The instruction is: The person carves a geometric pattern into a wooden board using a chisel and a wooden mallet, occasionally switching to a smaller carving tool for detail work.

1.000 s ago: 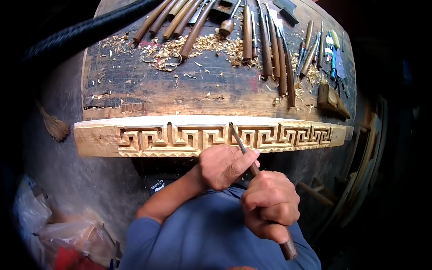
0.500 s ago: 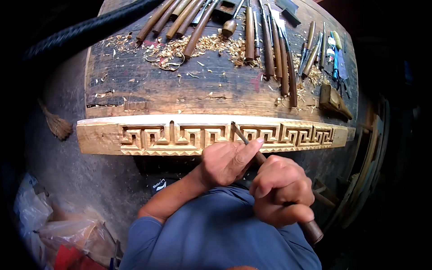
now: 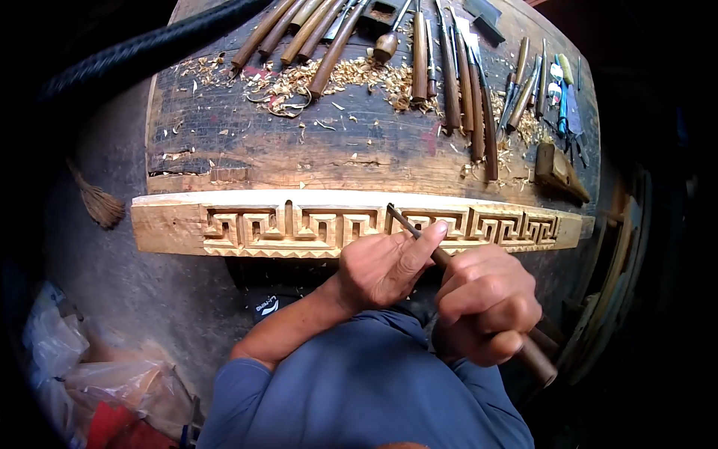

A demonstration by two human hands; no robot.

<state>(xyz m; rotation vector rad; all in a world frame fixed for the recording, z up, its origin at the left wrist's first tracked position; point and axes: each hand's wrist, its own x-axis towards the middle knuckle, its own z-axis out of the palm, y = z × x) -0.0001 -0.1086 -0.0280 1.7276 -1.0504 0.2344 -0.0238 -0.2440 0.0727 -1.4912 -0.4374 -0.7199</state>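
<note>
A long pale wooden beam (image 3: 168, 230) with a carved, angular fret pattern lies along the near edge of the workbench. My right hand (image 3: 490, 303) is wrapped round the wooden handle of a carving chisel (image 3: 440, 256), whose butt sticks out below the fist. Close to the beam's front, my left hand (image 3: 389, 269) steadies the chisel's metal shaft, thumb laid along it and other fingers partly hidden. Slanting up to the left, the blade has its tip in a narrow groove near the middle of the pattern, by the upper border.
Several wooden-handled chisels (image 3: 335, 52) lie across the far side of the workbench (image 3: 262, 138) among wood shavings (image 3: 351, 75). A wooden mallet (image 3: 557, 172) rests at the right. A straw brush (image 3: 97, 202) and plastic bags (image 3: 123, 378) are on the floor at left.
My right hand and the chisel's handle end have swung to the right and slightly up, so the chisel lies flatter. The tip stays at the same groove; my left hand has barely moved.
</note>
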